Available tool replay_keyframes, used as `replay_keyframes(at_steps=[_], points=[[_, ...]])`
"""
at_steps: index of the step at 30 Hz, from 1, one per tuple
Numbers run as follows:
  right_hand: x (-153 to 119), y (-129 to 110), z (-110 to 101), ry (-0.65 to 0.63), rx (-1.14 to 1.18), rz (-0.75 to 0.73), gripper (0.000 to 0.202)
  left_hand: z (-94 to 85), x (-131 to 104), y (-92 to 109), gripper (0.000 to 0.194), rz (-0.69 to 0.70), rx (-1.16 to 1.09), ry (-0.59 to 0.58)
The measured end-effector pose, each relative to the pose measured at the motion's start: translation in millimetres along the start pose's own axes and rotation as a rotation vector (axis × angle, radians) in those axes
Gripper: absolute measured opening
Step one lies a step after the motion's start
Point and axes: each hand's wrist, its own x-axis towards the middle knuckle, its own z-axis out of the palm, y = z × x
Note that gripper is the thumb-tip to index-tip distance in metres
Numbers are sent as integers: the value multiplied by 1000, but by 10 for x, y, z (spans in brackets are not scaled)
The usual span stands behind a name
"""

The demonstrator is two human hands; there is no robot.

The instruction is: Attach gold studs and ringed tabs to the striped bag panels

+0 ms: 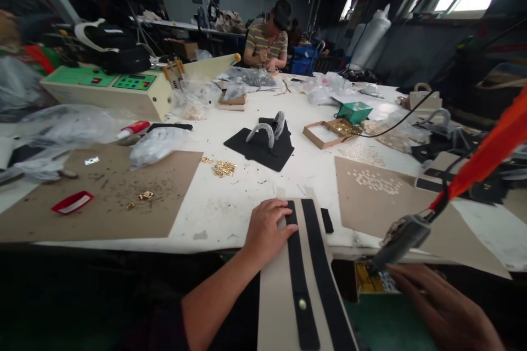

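Observation:
My left hand [267,230] lies with its fingers apart on the upper end of a beige panel [274,312] with two black strips [302,274]. A round stud [302,304] shows on the left strip. The panel reaches over the table's front edge towards me. At the lower right is my right hand [444,304], blurred, its fingertips close under a grey tool [405,238] hanging from an orange cord [489,148]. Whether those fingers touch the tool or hold something cannot be made out.
Black pieces with grey handles [263,145] lie mid-table, near gold parts [224,169]. Cardboard sheets bear small parts left and right [349,208]. Beyond are an open box [323,134], a green box [354,112] and a machine [111,93]. A person [267,41] sits opposite.

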Motion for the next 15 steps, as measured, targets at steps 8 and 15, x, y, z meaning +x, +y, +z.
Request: replay_keyframes(at_steps=[8, 15], points=[[1243, -1003, 1119, -315, 157, -165, 27, -25, -28, 37, 36, -12, -13, -15], [1296, -931, 1295, -356, 134, -86, 29, -88, -52, 67, 24, -46, -89, -9]])
